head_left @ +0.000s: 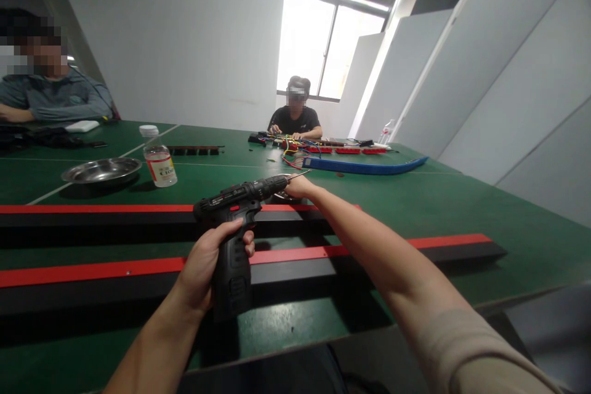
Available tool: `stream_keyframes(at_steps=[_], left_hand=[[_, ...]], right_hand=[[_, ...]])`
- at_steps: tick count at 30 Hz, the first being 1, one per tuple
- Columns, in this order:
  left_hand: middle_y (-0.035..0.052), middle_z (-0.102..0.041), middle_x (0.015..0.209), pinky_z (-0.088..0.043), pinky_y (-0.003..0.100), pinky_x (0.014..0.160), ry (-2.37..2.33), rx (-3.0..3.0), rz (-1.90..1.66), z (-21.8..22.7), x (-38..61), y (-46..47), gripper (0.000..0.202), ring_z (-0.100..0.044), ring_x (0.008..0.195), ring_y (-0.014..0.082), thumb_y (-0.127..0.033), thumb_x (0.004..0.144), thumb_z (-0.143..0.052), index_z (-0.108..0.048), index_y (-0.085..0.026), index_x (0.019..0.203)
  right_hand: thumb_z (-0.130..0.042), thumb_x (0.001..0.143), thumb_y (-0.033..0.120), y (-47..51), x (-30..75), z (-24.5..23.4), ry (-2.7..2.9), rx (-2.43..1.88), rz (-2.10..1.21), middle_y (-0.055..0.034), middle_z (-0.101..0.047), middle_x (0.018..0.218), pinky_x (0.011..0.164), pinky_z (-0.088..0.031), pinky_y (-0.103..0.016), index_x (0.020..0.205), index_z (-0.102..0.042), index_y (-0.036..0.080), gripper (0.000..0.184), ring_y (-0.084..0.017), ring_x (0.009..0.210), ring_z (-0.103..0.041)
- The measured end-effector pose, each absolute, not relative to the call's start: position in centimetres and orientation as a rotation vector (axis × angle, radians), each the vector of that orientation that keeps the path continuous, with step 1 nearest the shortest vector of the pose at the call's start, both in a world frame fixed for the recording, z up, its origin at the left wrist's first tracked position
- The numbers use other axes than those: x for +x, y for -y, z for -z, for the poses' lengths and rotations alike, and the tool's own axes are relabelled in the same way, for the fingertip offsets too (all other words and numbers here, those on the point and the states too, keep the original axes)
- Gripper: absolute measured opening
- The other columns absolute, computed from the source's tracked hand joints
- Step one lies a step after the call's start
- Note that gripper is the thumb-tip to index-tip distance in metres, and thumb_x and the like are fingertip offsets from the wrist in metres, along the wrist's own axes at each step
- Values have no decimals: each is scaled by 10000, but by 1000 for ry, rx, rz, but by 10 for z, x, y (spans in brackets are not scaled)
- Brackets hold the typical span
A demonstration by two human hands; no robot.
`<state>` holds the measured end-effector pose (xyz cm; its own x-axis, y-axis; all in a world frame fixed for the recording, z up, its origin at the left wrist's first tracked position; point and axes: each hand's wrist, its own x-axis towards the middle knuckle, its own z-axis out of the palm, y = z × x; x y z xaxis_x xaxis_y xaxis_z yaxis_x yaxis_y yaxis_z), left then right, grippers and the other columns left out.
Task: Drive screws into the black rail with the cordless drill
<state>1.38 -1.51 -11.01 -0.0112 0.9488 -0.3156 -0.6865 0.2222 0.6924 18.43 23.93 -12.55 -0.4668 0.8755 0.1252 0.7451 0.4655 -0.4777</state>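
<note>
Head view: left hand point(203, 261) wraps drill point(234, 261) by its handle, likely for control. Right hand point(300, 186) over dish point(285, 197); fingers hidden, can't tell grasp

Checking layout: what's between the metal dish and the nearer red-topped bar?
The farther red-topped bar lies between the metal dish and nearer bar, seen in head view.

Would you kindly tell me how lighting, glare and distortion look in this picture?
Head view: the window is blown out to white; same view, glare shines off the green table beside the base of the power drill; head view again, the partitions slant, suggesting wide-angle distortion.
</note>
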Motion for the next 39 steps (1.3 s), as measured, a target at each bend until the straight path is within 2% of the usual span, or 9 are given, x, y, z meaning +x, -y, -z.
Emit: stream_keyframes(at_steps=[6, 12, 18, 22, 25, 31, 39], left_hand=[[39, -589, 689, -531, 206, 485, -851, 441, -1317, 114, 11, 15, 146, -585, 550, 115, -209, 884, -614, -669, -100, 804], [57, -635, 708, -528, 203, 506, -948, 635, -1283, 118, 11, 16, 186, -614, 581, 127, -269, 830, -705, -683, -91, 779], [28, -675, 714, -502, 186, 538, -1030, 803, -1127, 117, 11, 24, 267, -628, 597, 115, -355, 810, -771, -663, -112, 801], [13, -678, 732, -496, 200, 584, -1053, 865, -1062, 117, 12, 27, 267, -631, 625, 117, -372, 831, -755, -654, -127, 855], [12, -673, 730, -494, 220, 596, -1075, 908, -1055, 118, 13, 27, 276, -623, 624, 127, -385, 825, -754, -650, -135, 873], [15, -670, 709, -501, 237, 598, -1060, 953, -1051, 119, 13, 25, 297, -618, 615, 140, -387, 788, -781, -675, -137, 906], [31, -658, 656, -499, 258, 566, -1132, 1037, -1084, 126, 15, 25, 304, -608, 587, 161, -428, 740, -797, -680, -147, 748]], right_hand=[[-629, 866, 349, -205, 217, 114, 2311, -1174, -623, -18, -644, 694, 627, -385, -252, 826, -718, 135, 235, -145, 657, -528], [-746, 774, 498, -137, 279, 110, 2000, -1075, -936, -30, -670, 773, 642, -417, -277, 878, -725, 145, 368, -146, 675, -551], [-754, 792, 532, -90, 324, 131, 1612, -1092, -1247, -39, -669, 823, 647, -422, -272, 919, -733, 160, 393, -131, 679, -554], [-782, 772, 525, -83, 331, 142, 1368, -951, -1235, 7, -581, 700, 615, -382, -263, 766, -653, 181, 367, -112, 620, -484], [-783, 767, 534, -80, 329, 143, 1315, -894, -1225, 25, -524, 643, 589, -350, -266, 726, -609, 191, 387, -113, 592, -441], [-737, 812, 561, -80, 328, 145, 1393, -858, -1222, 4, -566, 715, 610, -370, -262, 745, -617, 179, 406, -115, 622, -476], [-716, 845, 548, -81, 329, 147, 1392, -825, -1239, 12, -553, 674, 599, -354, -254, 731, -603, 183, 399, -112, 610, -466]])
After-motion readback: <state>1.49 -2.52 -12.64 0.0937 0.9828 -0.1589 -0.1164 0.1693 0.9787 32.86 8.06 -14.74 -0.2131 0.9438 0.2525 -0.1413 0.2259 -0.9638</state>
